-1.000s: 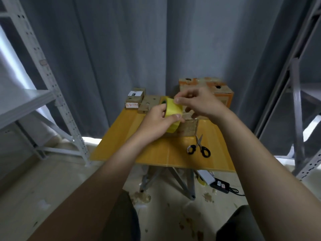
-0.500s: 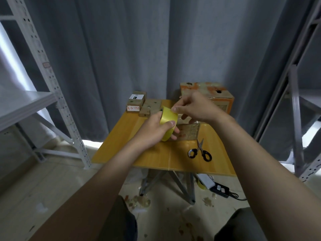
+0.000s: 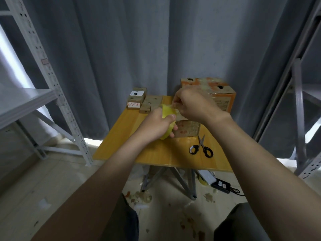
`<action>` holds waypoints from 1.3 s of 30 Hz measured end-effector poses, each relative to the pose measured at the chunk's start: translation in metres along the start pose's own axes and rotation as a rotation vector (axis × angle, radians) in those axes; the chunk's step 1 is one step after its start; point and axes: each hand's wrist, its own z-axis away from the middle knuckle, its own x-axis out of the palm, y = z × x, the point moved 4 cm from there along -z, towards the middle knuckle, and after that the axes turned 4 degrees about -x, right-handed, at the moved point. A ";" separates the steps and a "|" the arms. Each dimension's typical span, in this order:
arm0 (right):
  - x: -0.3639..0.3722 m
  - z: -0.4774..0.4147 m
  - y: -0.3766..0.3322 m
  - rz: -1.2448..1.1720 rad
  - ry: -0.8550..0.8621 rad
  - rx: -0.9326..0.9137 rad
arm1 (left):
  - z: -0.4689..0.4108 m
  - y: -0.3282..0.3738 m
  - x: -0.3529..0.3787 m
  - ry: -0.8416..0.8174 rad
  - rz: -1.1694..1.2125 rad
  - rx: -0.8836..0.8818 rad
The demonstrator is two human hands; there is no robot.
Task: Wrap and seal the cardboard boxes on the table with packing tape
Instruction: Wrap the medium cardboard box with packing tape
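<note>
Grey curtain (image 3: 121, 49) behind, metal racks either side, and the yellow worktop (image 3: 121, 145) right in front of me. My left hand (image 3: 154, 126) has the yellow tape roll (image 3: 166, 125) in a full grip, fingers (image 3: 175, 127) curled through and around it, roll held up just above the worktop. My right hand (image 3: 192, 105) sits at the top of the roll, fingers closed in a pinch on the tape end (image 3: 176, 111). The small cardboard box (image 3: 188, 127) is directly under my right wrist, just beside the roll. Orange box (image 3: 224, 97) at the back right, little boxes (image 3: 137, 100) at the back left. Scissors (image 3: 200, 148) lie flat, near the small box.
</note>
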 end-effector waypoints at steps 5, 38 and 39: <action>0.009 0.003 -0.005 -0.029 -0.025 0.056 | -0.002 -0.006 0.006 0.009 -0.111 -0.130; 0.037 -0.031 -0.005 -0.321 -0.108 0.170 | 0.010 -0.057 0.008 -0.039 0.301 -0.419; 0.038 -0.033 -0.005 -0.312 -0.093 0.163 | 0.008 -0.060 0.006 -0.050 0.331 -0.456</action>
